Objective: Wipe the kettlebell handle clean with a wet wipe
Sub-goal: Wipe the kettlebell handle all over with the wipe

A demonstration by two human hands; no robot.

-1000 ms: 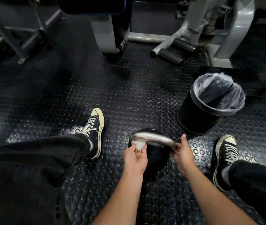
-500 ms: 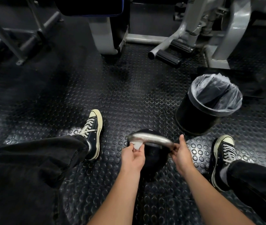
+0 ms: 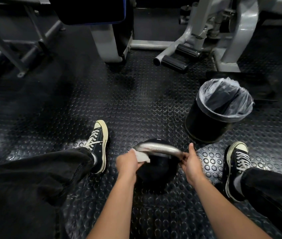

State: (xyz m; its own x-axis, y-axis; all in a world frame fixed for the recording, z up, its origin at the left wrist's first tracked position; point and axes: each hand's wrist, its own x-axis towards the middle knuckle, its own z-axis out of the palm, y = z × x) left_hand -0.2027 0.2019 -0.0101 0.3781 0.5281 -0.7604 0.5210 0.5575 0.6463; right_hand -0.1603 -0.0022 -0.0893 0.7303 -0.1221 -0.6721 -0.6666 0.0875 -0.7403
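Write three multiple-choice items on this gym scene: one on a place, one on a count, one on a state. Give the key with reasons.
1. Where does the bin stand relative to the kettlebell?
A. ahead and to its right
B. behind the left shoe
C. on top of it

2. How many shoes show?
A. one
B. two
C. four

3. What does the left hand hold?
A. nothing
B. a bottle
C. a wipe at the handle's left end

Key: 1 A, the bin sits farther off, right of the kettlebell. 2 B, one shoe left of it, one right. 3 C, white wipe pinched against the handle while the right hand grips the other end.
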